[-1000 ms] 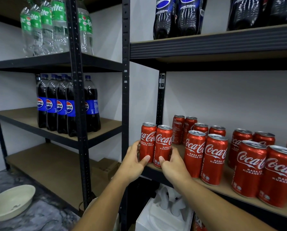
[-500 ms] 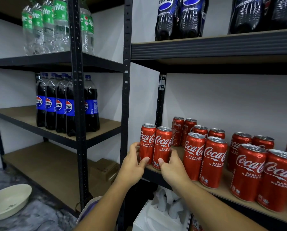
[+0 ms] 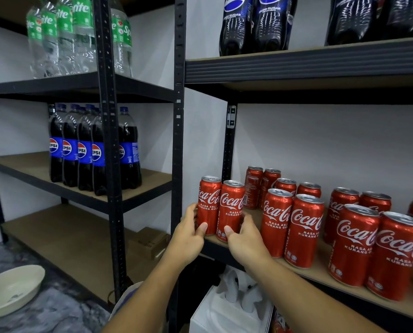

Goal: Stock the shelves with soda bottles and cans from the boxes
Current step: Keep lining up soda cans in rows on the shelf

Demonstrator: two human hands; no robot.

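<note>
Head: end cans [image 3: 229,212] hemmed by black post [image 3: 178,140] left, can rows [image 3: 304,231] right.

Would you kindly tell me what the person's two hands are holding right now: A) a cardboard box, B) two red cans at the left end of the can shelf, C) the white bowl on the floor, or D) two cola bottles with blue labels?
B: the left hand grips the left red can, and the right hand grips the right red can beside it.

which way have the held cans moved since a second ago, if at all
No: the held cans stand in the same spot in front of the post.
</note>
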